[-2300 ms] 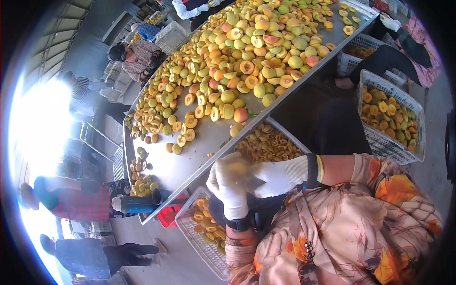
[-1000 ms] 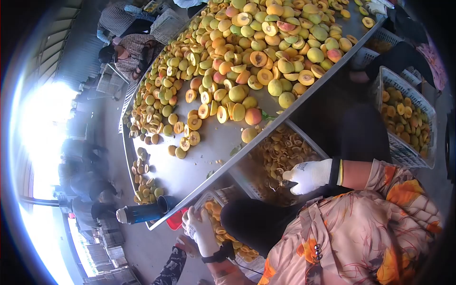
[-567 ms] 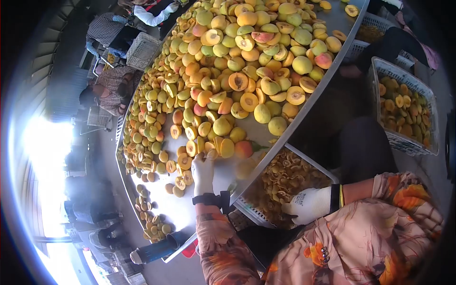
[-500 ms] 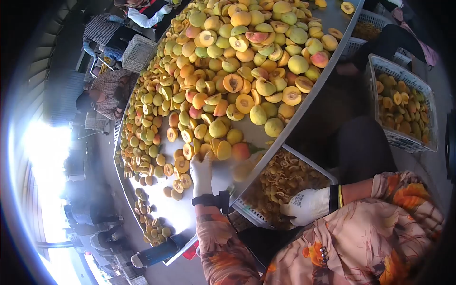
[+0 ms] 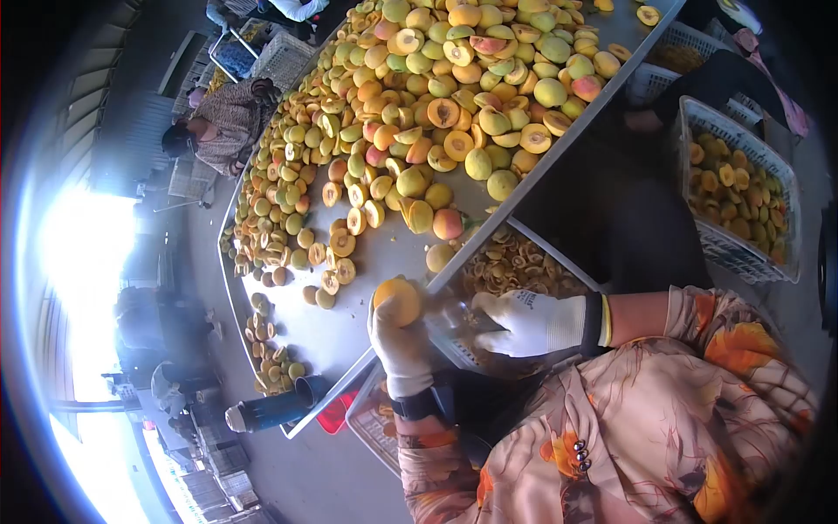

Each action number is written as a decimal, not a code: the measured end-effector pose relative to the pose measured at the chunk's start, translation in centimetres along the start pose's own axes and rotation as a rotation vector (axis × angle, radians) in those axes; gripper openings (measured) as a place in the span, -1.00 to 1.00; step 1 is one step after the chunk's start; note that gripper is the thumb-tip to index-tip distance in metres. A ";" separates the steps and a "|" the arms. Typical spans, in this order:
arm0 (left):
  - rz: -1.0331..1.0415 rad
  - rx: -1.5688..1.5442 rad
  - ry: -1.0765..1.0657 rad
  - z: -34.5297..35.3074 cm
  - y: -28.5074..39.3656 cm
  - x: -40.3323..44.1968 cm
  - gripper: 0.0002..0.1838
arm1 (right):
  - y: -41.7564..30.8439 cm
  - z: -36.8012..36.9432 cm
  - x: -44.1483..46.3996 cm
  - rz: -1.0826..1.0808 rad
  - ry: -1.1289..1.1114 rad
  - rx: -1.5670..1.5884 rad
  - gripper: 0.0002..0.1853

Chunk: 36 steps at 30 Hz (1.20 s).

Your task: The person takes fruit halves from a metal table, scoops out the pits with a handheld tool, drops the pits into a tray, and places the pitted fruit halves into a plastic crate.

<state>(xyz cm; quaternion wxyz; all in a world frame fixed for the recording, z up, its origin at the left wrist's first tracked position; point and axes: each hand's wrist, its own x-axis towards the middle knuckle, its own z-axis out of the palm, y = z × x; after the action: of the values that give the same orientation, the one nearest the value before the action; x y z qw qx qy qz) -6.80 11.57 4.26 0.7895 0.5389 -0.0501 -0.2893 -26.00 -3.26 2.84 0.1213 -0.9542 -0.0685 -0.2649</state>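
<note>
My left hand (image 5: pixel 399 351), in a white knit glove, has its fingers wrapped round a yellow-orange peach (image 5: pixel 397 302) just off the table's near edge. My right hand (image 5: pixel 534 323), also gloved in white, is closed beside it over a crate (image 5: pixel 559 253). A blurred shape shows at its fingertips; I cannot make out what it is. That crate holds brownish fruit scraps or pits. Many whole and halved peaches (image 5: pixel 443 113) are heaped on the metal table (image 5: pixel 375 258), several with the pit cavity facing up.
A white crate (image 5: pixel 686 148) of peach halves stands on the floor at the right. Another crate (image 5: pixel 362 419) sits below the table's near corner, by a red container (image 5: pixel 336 412). A dark cylindrical flask (image 5: pixel 266 413) lies at the table's end. A co-worker (image 5: pixel 218 131) sits across the table.
My left hand has come back from the pile to the table edge with a peach. My right hand has risen out of the scraps crate towards it. The view has shifted slightly.
</note>
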 end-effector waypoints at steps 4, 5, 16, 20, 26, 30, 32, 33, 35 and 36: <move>0.093 0.035 -0.062 3.2 -0.3 -7.1 -0.49 | -2.5 1.2 1.1 -0.121 -0.057 0.551 -0.93; 0.192 0.211 -0.030 4.0 -0.4 -8.6 -0.46 | -3.0 1.1 1.2 -0.142 0.074 0.471 -0.92; 0.504 0.208 0.101 5.9 -0.6 -14.1 -0.46 | -7.0 -1.4 -0.5 0.098 -0.012 0.871 -0.74; 0.546 0.275 0.071 6.0 0.0 -14.6 -0.47 | -6.6 -1.7 0.4 -0.016 -0.004 1.120 -0.77; 0.433 0.209 -0.089 6.5 0.2 -14.2 -0.47 | -4.9 -5.6 0.3 0.397 -0.813 1.751 -0.89; 0.285 0.112 -0.063 6.7 0.6 -14.4 -0.42 | -4.0 -7.4 0.4 0.465 -1.000 2.064 -0.79; 0.308 0.200 0.083 5.5 0.7 -13.9 -0.38 | -2.7 -6.2 0.4 0.375 -1.124 2.058 -0.74; 0.326 0.241 0.152 3.0 1.4 -14.1 -0.40 | -2.4 -5.7 0.5 0.387 -1.124 1.743 -0.73; 0.351 0.325 0.295 -1.9 2.8 -14.4 -0.42 | -1.5 -4.8 0.6 0.390 -1.061 1.127 -0.70; 0.365 0.419 0.394 -5.6 3.1 -14.2 -0.53 | -0.6 -3.3 -0.9 0.318 -0.958 0.896 -0.67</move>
<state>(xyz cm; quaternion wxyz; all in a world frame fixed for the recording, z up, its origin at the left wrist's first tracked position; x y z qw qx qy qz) -15.11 24.19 8.00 0.6950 0.7170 -0.0505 -0.0166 -28.45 -3.62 5.20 0.4989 -0.8224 -0.0767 0.2626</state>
